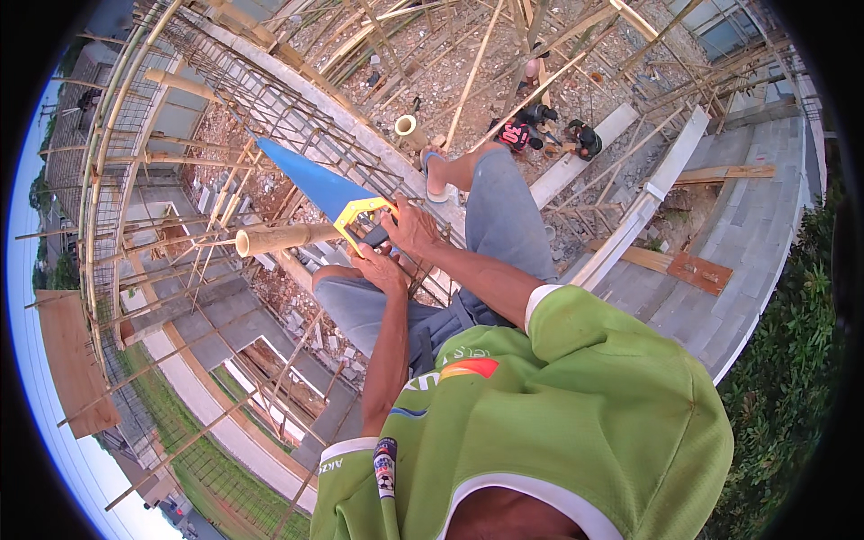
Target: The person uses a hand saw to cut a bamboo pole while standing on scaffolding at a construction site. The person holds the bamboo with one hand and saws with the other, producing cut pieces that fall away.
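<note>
A hand saw (310,182) with a blue blade and a yellow-and-black handle is held out in front of me, its blade pointing to the far left. My right hand (415,227) grips the handle from its right side. At the handle's near edge, my left hand (382,268) has its fingers closed on it too. Just below the handle, a cut bamboo pole (283,238) runs close to my hands, its hollow end facing left. Another hollow bamboo end (407,127) stands beyond my right hand, near my sandalled foot (436,175).
I sit high up on a narrow concrete beam (333,121). Steel rebar cages (270,90) and bamboo scaffolding surround it. Rubble covers the ground far below, where several people (531,130) crouch. A grey block wall (738,207) lies to the right, with bushes (792,360) behind.
</note>
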`<move>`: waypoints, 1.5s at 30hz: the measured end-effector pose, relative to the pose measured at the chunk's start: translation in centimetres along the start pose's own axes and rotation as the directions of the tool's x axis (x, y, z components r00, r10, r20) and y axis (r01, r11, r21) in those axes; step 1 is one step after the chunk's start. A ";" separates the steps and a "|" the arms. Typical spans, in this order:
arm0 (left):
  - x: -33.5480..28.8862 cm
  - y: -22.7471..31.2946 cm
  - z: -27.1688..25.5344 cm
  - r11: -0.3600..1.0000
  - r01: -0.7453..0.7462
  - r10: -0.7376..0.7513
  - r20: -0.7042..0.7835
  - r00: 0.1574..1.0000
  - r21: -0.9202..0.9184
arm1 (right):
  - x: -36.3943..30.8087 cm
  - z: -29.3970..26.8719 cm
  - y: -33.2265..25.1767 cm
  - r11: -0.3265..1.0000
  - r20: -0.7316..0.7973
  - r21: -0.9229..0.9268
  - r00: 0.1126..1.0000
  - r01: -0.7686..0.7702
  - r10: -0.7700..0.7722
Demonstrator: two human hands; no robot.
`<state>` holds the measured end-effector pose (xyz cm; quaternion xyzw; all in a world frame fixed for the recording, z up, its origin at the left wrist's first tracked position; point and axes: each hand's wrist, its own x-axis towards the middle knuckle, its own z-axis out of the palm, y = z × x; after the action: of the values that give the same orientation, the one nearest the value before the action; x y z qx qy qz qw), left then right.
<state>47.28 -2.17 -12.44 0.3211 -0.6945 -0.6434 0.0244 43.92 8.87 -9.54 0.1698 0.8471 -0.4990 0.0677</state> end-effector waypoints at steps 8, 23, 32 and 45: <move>0.0 0.0 0.2 0.999 -0.042 0.042 0.003 0.999 -0.006 | 0.1 -0.5 0.0 0.999 -0.020 0.030 1.000 0.010 -0.009; -0.6 0.7 0.3 1.000 -0.003 0.003 -0.010 1.000 0.014 | 0.1 0.1 0.6 1.000 -0.017 0.013 1.000 0.011 -0.011; -0.1 0.1 0.0 1.000 -0.019 0.019 -0.017 1.000 0.014 | 0.2 0.5 0.6 1.000 -0.021 -0.006 0.999 0.024 -0.025; -0.1 0.2 0.0 1.000 -0.012 0.012 -0.010 1.000 0.009 | 0.1 0.1 0.3 1.000 -0.006 0.016 1.000 0.019 -0.019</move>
<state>47.32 -2.15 -12.24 0.3201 -0.6990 -0.6387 0.0303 43.90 8.89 -9.86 0.1636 0.8448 -0.5061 0.0592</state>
